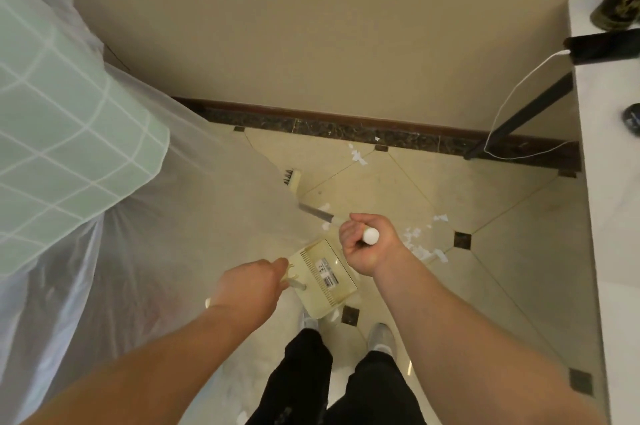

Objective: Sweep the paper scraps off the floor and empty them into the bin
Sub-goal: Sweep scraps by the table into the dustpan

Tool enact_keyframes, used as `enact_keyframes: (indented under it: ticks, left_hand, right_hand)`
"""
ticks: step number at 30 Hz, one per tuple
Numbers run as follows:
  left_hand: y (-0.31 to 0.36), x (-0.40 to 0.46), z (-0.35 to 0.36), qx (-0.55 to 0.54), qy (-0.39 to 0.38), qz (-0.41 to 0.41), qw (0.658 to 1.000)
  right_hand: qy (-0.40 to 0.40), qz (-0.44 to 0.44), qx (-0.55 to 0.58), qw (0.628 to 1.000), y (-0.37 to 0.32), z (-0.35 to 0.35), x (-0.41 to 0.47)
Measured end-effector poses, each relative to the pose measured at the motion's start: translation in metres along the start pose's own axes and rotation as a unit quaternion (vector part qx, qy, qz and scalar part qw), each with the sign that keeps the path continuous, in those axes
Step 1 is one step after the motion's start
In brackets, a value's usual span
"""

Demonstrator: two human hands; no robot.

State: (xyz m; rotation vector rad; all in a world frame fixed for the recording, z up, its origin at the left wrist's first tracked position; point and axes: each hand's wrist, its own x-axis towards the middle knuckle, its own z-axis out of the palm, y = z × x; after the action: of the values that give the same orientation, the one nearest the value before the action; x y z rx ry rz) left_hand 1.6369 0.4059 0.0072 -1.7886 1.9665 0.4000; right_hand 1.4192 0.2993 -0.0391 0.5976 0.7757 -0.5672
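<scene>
right hand (363,244) wrapped tight round the white broom handle (370,236) | broom head (292,178) down on the floor by the plastic sheet (194,203) | left hand (254,281) grips the dustpan (323,277) handle | paper scraps (420,250) lie on the floor (485,203) just right of the dustpan, more (356,155) near the wall

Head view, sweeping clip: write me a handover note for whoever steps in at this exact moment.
Left hand: grips the dustpan handle; the cream dustpan sits low by the feet.
Right hand: grips the white top end of the broom handle; the broom head is out near the plastic-covered bed.
Paper scraps lie right of the dustpan; more scraps near the skirting.
Done: tools in hand; no scraps visible in the pan.
Left: sweep up all scraps and empty them. The bin is not in view.
</scene>
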Motion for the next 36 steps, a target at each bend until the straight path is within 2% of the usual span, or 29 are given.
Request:
enact_keyframes:
  ticks: [5, 11, 15, 20, 25, 27, 30, 33, 36]
  left_hand:
    - [-0.028, 0.005, 0.008, -0.006, -0.023, 0.028, 0.999]
    - [-0.062, 0.023, 0.011, -0.007, -0.034, 0.083, 0.996]
    - [-0.079, 0.039, 0.006, -0.018, -0.025, 0.106, 0.994]
    - [-0.089, 0.055, 0.000, -0.029, -0.015, 0.115, 0.993]
    - [-0.084, 0.069, -0.014, -0.028, 0.002, 0.112, 0.993]
    - [-0.081, 0.075, -0.019, -0.027, 0.008, 0.100, 0.995]
    - [-0.074, 0.082, -0.026, -0.027, 0.010, 0.067, 0.997]
    - [-0.066, 0.090, -0.029, -0.040, 0.014, 0.032, 0.999]
    - [-0.055, 0.102, -0.035, -0.037, 0.016, 0.004, 0.999]
  right_hand:
    - [0.056, -0.053, 0.037, 0.996, 0.005, -0.011, 0.020]
    - [0.058, -0.091, 0.143, 0.984, -0.036, -0.054, -0.025]
    - [0.075, -0.132, 0.141, 0.978, -0.031, -0.042, -0.042]
    - [0.088, -0.166, 0.081, 0.979, -0.016, 0.003, -0.042]
    - [0.026, -0.141, 0.037, 0.989, -0.014, 0.041, -0.026]
    - [0.082, -0.125, -0.070, 0.986, -0.015, 0.063, -0.009]
    - [0.175, -0.120, -0.230, 0.950, -0.030, 0.090, 0.031]
    - [0.189, -0.122, -0.293, 0.929, -0.062, 0.107, 0.064]
    - [0.187, -0.120, -0.283, 0.933, -0.103, 0.109, 0.086]
